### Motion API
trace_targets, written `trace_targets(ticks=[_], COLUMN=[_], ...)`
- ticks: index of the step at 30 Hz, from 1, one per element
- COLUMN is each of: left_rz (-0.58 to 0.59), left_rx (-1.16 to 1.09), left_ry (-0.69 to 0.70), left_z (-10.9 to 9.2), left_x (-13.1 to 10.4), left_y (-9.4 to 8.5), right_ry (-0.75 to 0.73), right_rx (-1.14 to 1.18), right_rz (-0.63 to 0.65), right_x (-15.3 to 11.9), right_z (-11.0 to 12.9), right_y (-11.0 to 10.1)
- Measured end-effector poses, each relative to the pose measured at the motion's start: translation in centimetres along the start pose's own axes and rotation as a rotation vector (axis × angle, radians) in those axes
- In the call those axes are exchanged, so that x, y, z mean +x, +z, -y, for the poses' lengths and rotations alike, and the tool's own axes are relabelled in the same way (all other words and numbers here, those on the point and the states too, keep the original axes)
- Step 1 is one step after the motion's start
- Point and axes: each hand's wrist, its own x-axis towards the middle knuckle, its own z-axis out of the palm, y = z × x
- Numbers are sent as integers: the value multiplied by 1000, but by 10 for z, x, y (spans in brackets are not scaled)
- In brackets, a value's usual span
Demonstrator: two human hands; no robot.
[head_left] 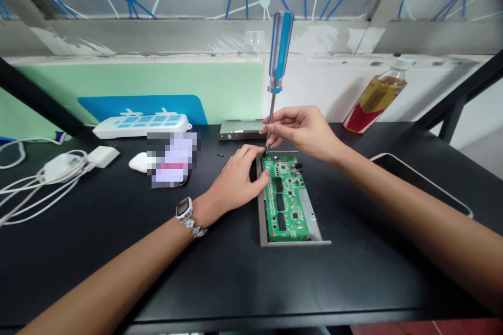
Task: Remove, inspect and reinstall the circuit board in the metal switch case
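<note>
A green circuit board (288, 199) lies in an open metal tray (264, 220) in the middle of the black table. My right hand (301, 128) pinches the shaft of a screwdriver (281, 47) with a clear and blue handle. The screwdriver stands nearly upright, its tip at the board's far left corner. My left hand (241, 178) rests on the tray's left side, fingers spread, with the thumb over the board's edge and the fingertips near the screwdriver tip. Whatever sits under the tip is too small to make out.
Behind the board is a metal cover (241, 130). Several tiny dark screws (220, 155) lie left of it. A power strip (145, 124), white charger (102, 156) and cables stand left. Right are a tilted drink bottle (375, 97) and a dark tablet-like slab (424, 183) under my forearm.
</note>
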Motion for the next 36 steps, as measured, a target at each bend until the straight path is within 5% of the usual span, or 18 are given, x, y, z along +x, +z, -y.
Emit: trace_targets(ticks=[5, 11, 36], left_rz=[-5, 4, -4], left_rx=[2, 0, -1], left_ry=[11, 4, 11], left_z=[0, 0, 2], left_x=[0, 1, 1], left_y=[0, -1, 1], right_ry=[-20, 9, -3], right_rx=[8, 6, -28], right_rz=[-69, 18, 5], right_x=[1, -1, -1], right_z=[-2, 0, -1], right_y=[2, 0, 1])
